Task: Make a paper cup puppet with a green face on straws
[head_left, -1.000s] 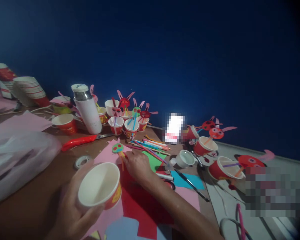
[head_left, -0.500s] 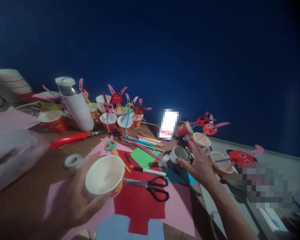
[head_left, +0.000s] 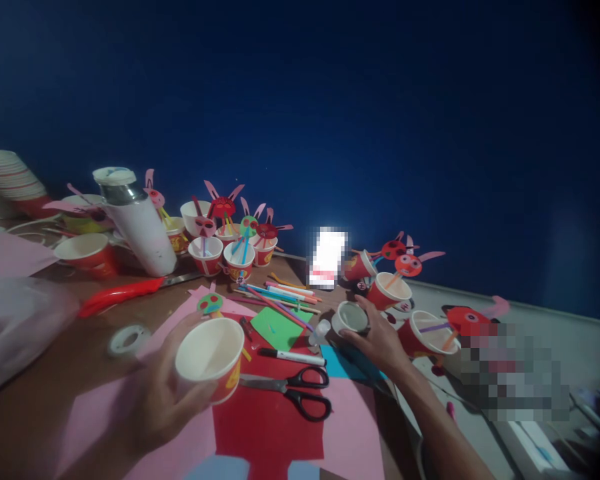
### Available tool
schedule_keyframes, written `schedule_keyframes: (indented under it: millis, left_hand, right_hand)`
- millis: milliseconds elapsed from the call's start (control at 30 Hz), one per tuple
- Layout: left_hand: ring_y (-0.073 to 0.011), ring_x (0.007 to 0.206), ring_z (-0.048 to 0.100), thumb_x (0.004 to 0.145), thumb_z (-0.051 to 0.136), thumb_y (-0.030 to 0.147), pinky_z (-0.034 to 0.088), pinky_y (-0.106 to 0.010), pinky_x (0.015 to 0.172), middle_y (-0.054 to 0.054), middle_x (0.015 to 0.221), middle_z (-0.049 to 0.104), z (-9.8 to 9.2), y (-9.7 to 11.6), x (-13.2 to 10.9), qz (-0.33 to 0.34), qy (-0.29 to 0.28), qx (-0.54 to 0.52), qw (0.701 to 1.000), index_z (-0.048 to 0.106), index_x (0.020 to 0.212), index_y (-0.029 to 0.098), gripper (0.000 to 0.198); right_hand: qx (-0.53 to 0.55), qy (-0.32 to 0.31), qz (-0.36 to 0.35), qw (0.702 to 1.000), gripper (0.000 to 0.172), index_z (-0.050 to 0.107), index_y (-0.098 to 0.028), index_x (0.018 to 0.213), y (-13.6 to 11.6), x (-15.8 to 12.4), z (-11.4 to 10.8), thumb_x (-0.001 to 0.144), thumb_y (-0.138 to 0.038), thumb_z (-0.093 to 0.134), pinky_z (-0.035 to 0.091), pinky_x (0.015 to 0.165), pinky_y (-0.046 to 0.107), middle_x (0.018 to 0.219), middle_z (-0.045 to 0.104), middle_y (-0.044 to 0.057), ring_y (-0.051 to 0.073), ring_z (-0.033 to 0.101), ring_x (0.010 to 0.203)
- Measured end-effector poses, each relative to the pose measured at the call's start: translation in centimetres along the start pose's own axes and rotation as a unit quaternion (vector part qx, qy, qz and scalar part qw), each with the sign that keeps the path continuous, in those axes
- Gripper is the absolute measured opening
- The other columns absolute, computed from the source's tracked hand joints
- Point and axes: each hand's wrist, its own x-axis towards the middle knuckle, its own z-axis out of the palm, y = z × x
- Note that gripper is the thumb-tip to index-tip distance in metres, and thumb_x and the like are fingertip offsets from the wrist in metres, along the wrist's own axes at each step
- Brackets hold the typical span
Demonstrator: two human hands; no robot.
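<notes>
My left hand (head_left: 155, 400) is wrapped round a red paper cup (head_left: 210, 357) with a white inside, held tilted above pink paper. My right hand (head_left: 375, 340) reaches to the right and closes its fingers around a small white cup (head_left: 349, 319) lying on the table beside a small glue bottle (head_left: 319, 331). Black-handled scissors (head_left: 293, 390) and a marker (head_left: 290, 357) lie on the red paper (head_left: 265, 433) between my two hands.
Several red cups with paper bunny faces on straws (head_left: 230, 247) stand at the back, and more (head_left: 405, 287) at the right. A white flask (head_left: 135, 223), red-handled cutter (head_left: 120, 297), tape roll (head_left: 127, 339), loose straws (head_left: 280, 297), stacked cups (head_left: 10, 183) and a plastic bag (head_left: 15, 327) crowd the table.
My right hand left the middle of the papers, swung right and closed on the small white cup. The scissors came into sight. My left hand kept hold of the red cup.
</notes>
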Motion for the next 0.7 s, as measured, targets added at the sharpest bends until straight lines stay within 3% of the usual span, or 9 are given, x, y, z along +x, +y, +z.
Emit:
schedule_keyframes:
  millis: [133, 300, 467, 567, 700]
  left_hand:
    - [-0.0323, 0.113, 0.052, 0.071, 0.06, 0.045, 0.048, -0.041, 0.091, -0.017, 0.137, 0.041, 0.3, 0.2, 0.1, -0.029, 0.003, -0.076, 0.997, 0.03, 0.136, 0.016, 0.078]
    - [-0.0314, 0.114, 0.053, 0.071, 0.059, 0.044, 0.045, -0.04, 0.095, -0.017, 0.133, 0.046, 0.6, 0.2, 0.2, -0.03, 0.015, -0.08, 0.996, 0.032, 0.136, 0.014, 0.076]
    - [-0.0327, 0.118, 0.049, 0.071, 0.058, 0.044, 0.046, -0.04, 0.095, -0.014, 0.135, 0.046, 0.1, -0.2, 0.3, -0.014, 0.027, -0.026, 0.999, 0.037, 0.133, 0.017, 0.072]
    - [-0.0335, 0.115, 0.052, 0.069, 0.061, 0.042, 0.051, -0.039, 0.088, -0.012, 0.126, 0.055, -0.2, -0.7, 0.6, -0.002, 0.034, -0.01, 0.999, 0.042, 0.131, 0.019, 0.069]
    - [-0.0319, 0.108, 0.057, 0.068, 0.062, 0.039, 0.054, -0.037, 0.082, -0.012, 0.117, 0.061, -0.4, -1.2, 0.9, 0.014, 0.024, -0.01, 1.0, 0.041, 0.131, 0.019, 0.069]
  right_hand:
    - [0.021, 0.025, -0.008, 0.999, 0.072, 0.03, -0.019, 0.136, -0.4, -0.2, -0.7, 0.074, -0.039, 0.061, 0.042, 0.094, 0.042, 0.125, 0.053, 0.011, 0.027, 0.051, 0.115]
    - [0.023, 0.071, -0.064, 0.995, 0.069, 0.035, -0.019, 0.133, -2.2, -0.2, -3.1, 0.074, -0.04, 0.063, 0.04, 0.097, 0.042, 0.131, 0.048, 0.012, 0.027, 0.046, 0.121]
    - [0.033, 0.109, -0.106, 0.988, 0.072, 0.037, -0.022, 0.132, -5.7, -0.6, -5.9, 0.07, -0.044, 0.067, 0.045, 0.093, 0.041, 0.13, 0.05, 0.011, 0.027, 0.052, 0.114]
    - [0.041, 0.108, -0.129, 0.985, 0.071, 0.04, -0.025, 0.129, -8.3, -1.6, -7.2, 0.068, -0.047, 0.069, 0.047, 0.091, 0.043, 0.131, 0.05, 0.01, 0.029, 0.051, 0.115]
    - [0.051, 0.086, -0.187, 0.977, 0.085, 0.035, -0.032, 0.135, -11.5, -3.5, -8.9, 0.062, -0.057, 0.07, 0.049, 0.088, 0.051, 0.129, 0.052, 0.009, 0.035, 0.049, 0.117]
